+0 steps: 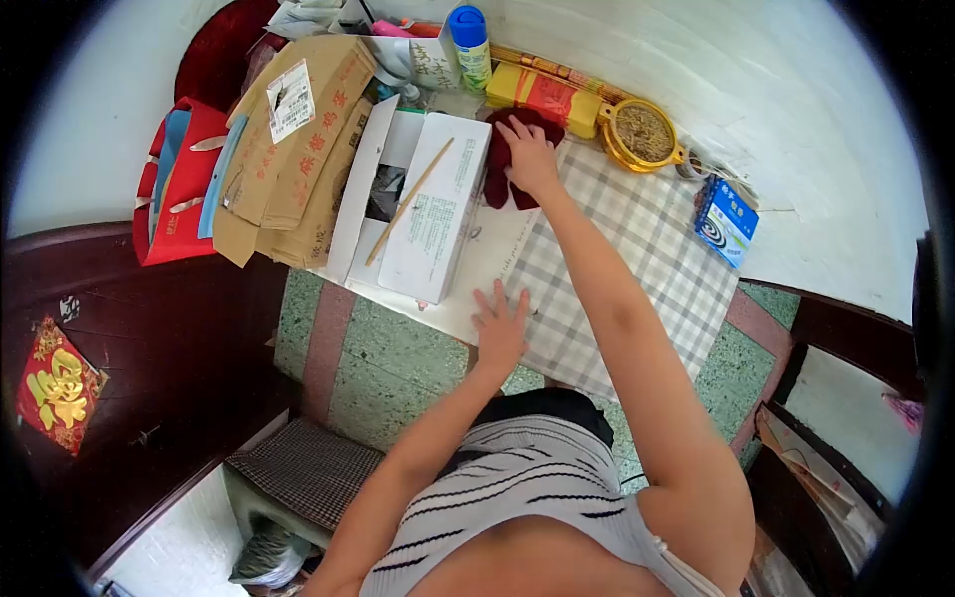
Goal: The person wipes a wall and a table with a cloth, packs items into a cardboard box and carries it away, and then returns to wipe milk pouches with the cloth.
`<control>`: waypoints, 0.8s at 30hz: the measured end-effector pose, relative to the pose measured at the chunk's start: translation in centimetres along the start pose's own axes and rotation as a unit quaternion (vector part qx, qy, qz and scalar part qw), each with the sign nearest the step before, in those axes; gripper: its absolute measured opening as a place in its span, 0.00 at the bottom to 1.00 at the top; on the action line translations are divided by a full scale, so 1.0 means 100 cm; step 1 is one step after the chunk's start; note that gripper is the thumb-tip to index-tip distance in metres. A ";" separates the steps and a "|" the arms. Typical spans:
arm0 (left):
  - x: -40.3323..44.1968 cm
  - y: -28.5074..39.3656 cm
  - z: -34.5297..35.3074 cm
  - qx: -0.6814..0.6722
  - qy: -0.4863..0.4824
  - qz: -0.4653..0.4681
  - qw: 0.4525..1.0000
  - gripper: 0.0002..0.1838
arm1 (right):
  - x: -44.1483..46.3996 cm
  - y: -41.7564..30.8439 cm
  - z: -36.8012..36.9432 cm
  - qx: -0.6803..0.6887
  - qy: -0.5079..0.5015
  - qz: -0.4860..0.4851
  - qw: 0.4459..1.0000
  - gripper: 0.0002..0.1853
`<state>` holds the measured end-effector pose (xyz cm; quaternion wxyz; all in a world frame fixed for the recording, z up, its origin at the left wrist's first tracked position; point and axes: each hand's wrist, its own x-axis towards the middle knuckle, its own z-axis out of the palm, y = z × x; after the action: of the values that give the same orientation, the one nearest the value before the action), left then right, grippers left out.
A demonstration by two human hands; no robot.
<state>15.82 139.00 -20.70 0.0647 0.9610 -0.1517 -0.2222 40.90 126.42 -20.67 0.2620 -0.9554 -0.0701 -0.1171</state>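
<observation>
My right hand (532,162) reaches to the back of the table and lies over a dark red cloth (497,184), pressing on it with fingers stretched and spread. The cloth is bunched between a white box and a yellow package. My left hand (500,326) rests flat near the table's front edge with its fingers apart. It holds nothing. Under it is the pale tabletop (487,261), beside a grey-and-white checked cover (627,234).
The white box (433,214) has its flap open and a wooden stick (410,201) on top. Cardboard boxes (298,149) and a red bag (174,189) stand left. Along the wall are a blue-capped can (471,48), the yellow package (542,98), a grain-filled pot (642,134) and a blue box (726,221).
</observation>
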 end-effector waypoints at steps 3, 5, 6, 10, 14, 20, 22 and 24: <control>0.000 -0.002 0.002 -0.054 -0.017 0.000 0.998 0.55 | 0.008 0.008 0.023 -0.131 -0.085 0.021 0.987 0.32; -0.004 0.000 0.000 -0.055 -0.027 0.002 0.998 0.55 | -0.016 0.029 0.011 -0.132 -0.034 -0.045 0.990 0.33; 0.001 -0.002 -0.003 -0.049 -0.024 0.003 0.999 0.55 | -0.032 0.034 -0.003 -0.133 -0.048 -0.011 0.990 0.32; 0.004 -0.006 0.005 -0.057 -0.005 0.015 0.998 0.56 | -0.138 0.046 -0.076 -0.146 -0.060 0.159 0.975 0.28; 0.002 -0.004 0.020 0.036 0.045 0.025 0.998 0.54 | -0.184 0.029 -0.126 -0.132 -0.082 0.440 0.884 0.28; 0.006 -0.003 0.015 0.063 0.011 0.018 0.998 0.54 | -0.158 -0.041 -0.073 -0.007 -0.016 0.077 0.997 0.29; 0.004 -0.005 0.007 0.066 -0.032 0.030 0.997 0.55 | -0.165 -0.042 -0.046 -0.014 -0.082 0.019 0.996 0.29; 0.001 -0.008 0.007 0.061 -0.020 0.040 0.997 0.55 | -0.180 -0.032 -0.043 -0.045 -0.075 0.012 0.996 0.30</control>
<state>15.81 139.71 -21.54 0.0114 0.9516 -0.2046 -0.2289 22.17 125.63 -20.17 0.2143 -0.9730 -0.0728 -0.0451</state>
